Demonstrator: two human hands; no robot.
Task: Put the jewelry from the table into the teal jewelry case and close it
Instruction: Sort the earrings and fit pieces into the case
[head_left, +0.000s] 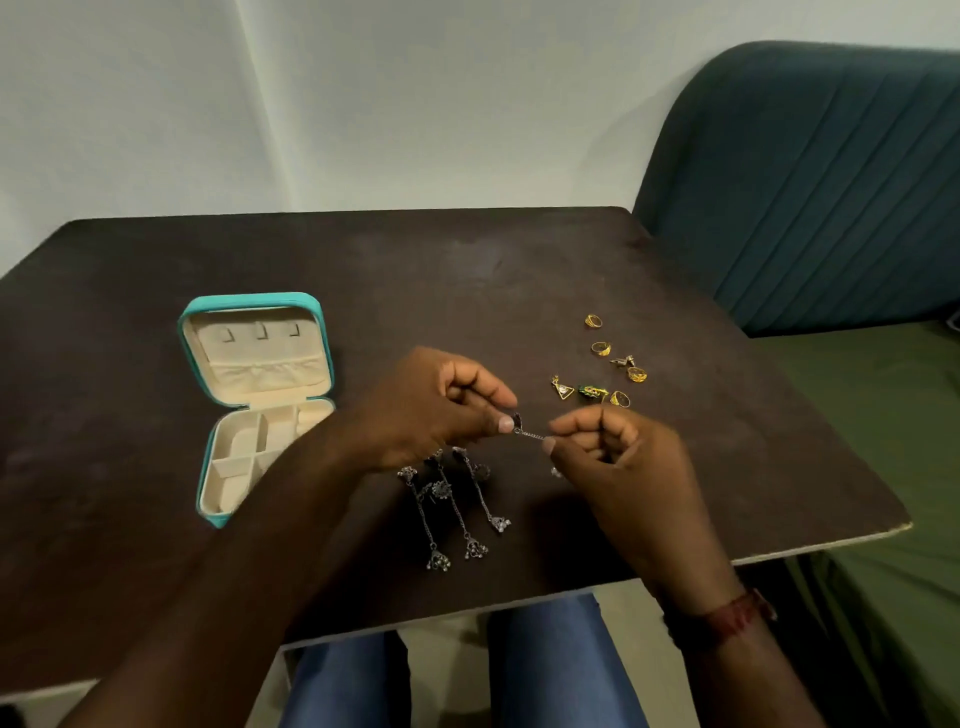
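Pinches a silver chain (530, 433) level just above the worktop (467, 270), left hand (441, 410) at one end and right hand (618, 452) at the other, apparently to straighten it before stowing. Curls the fingers (501, 423) of both hands tight on the chain, wrists low and turned inward over more silver earrings (457, 509). Has the case (249, 299) lying open and seemingly bare at left, with gold rings (602, 348) well apart at right.
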